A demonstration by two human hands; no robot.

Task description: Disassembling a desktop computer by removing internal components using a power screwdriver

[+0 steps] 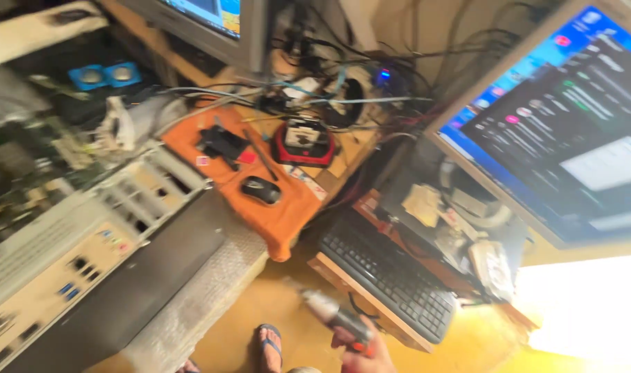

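Right hand (362, 352) grips one drill (333, 316) below the keyboard (388, 280); two monitors (557, 117) above, one mouse (261, 189) left.

hand (362, 351) cut off below, screwdriver (333, 316) blurred

Warm, yellowish indoor light fills the scene, and the whole picture is smeared by motion blur, so edges look soft everywhere. A patch at the lower right is blown out to near white, washing over the floor (288, 311) there. The large monitor (571, 117) at the right glows blue and bright; its contents are unreadable streaks. The upper left sits in deep shadow. The right hand (367, 349) at the bottom edge is blurred and cropped.
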